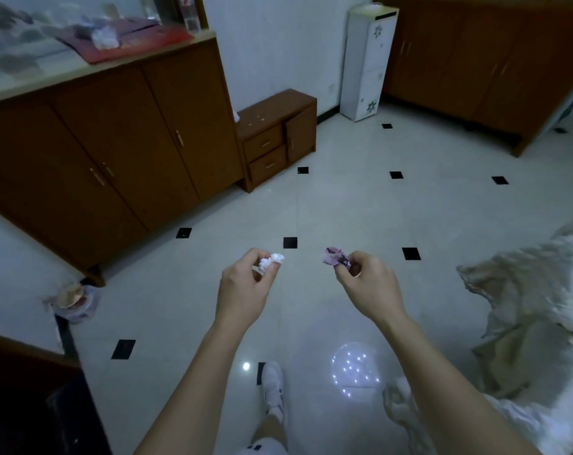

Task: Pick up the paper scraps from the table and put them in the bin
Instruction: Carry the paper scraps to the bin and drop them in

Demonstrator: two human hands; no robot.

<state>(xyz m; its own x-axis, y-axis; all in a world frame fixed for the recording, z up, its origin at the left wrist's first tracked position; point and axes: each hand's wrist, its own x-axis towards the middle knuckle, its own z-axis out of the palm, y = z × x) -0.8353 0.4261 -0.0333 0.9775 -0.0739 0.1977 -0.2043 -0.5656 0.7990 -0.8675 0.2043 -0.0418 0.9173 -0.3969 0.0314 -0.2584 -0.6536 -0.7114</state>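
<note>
My left hand pinches a crumpled white paper scrap between thumb and fingers, held out over the tiled floor. My right hand pinches a crumpled pink paper scrap at about the same height. The two hands are a short way apart. A small bin lined with a plastic bag, with rubbish in it, stands on the floor at the lower left, by the corner of the big cabinet. Another white crumpled scrap lies blurred on the counter top at the upper left.
A long brown cabinet runs along the left, with a low drawer unit beside it. A white water dispenser stands at the far wall. Cloth-covered furniture is at the right. A dark table edge is at the lower left.
</note>
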